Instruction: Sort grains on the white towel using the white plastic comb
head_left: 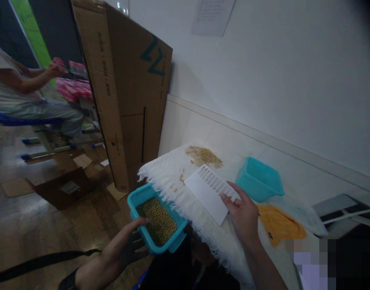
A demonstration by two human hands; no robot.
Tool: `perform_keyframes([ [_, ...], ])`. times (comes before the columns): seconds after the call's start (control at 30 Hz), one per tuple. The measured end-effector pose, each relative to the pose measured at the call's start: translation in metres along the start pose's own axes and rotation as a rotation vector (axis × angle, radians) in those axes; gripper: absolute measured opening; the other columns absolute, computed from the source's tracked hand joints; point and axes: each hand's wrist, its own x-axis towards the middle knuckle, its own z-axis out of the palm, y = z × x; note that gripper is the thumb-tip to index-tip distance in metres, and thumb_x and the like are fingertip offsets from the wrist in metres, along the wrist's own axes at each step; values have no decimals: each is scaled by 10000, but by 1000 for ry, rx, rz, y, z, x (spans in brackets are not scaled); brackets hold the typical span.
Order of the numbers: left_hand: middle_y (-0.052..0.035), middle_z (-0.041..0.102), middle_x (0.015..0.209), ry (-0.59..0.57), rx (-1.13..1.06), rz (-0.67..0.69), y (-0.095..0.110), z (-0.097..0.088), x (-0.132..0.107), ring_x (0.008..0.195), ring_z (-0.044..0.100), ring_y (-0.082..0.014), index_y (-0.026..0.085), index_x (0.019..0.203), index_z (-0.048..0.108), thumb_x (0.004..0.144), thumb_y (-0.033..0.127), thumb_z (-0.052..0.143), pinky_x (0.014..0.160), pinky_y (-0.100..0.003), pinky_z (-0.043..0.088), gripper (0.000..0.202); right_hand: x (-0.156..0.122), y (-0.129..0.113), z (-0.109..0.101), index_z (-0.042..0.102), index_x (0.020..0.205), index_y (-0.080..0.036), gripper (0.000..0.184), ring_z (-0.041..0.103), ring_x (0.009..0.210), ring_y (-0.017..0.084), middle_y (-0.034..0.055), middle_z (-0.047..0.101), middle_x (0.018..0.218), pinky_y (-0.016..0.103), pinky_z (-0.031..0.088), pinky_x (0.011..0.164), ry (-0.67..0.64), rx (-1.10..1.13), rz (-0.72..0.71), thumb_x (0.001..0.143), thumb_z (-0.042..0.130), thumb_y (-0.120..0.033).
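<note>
My left hand [124, 241] grips the near left rim of a turquoise plastic basket [178, 238], its thumb over the edge. Soybeans [157, 220] fill much of that basket, which is held at the edge of the fringed white cloth [169, 165]. In my right hand [240, 209] is a flat white plastic piece [207, 193] with a row of slots, pinched at its right end. The piece lies low over the cloth; whether it touches is unclear. Beyond it a heap of soybeans [205, 156] is spread on the cloth, and several loose ones lie nearer.
A second turquoise basket [260, 179] stands to the right, near an orange cloth [280, 223] and a clear plastic bag [308, 213]. A tall cardboard box [133, 92] rises at the left. Past it, a person [24, 88] sits on a blue stool. The white wall [263, 72] bounds the back.
</note>
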Motion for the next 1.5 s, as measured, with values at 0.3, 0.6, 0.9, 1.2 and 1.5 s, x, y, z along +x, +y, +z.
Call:
perform_keyframes([
  [0.3,-151,826,1101,25,-54,-89,2,1,5,1011,769,-355,173,1080,727,748,423,829,925,-484,583,428,-3,4,0,703,1324,-157,816,782,679,315,86,805,731,365,629,591,27,0,6,684,847,-643],
  [0.6,-179,796,1211,8,-86,-109,-2,-2,9,1012,766,-348,148,1193,683,769,408,820,891,-469,592,515,-10,-1,12,708,1304,-148,770,755,604,273,75,800,730,331,612,536,-73,59,10,708,850,-615],
  [0.9,-136,826,1063,69,-87,-90,3,7,2,908,775,-322,176,1137,676,741,373,841,866,-472,594,472,-13,-17,24,718,1272,-133,769,775,660,295,110,815,807,355,637,585,-55,48,-35,708,826,-644],
  [1.2,-146,816,1154,40,-83,-54,1,0,6,1070,749,-379,207,1062,731,656,401,884,953,-507,570,475,-34,-19,40,680,1340,-82,806,798,779,312,160,822,903,359,640,681,110,18,-37,758,774,-631],
  [1.5,-155,820,1116,21,-66,-81,1,4,3,1033,754,-365,180,1033,758,698,436,853,941,-486,575,433,-61,-5,58,634,1399,-69,852,792,736,309,151,816,820,336,609,623,183,50,35,781,751,-644],
])
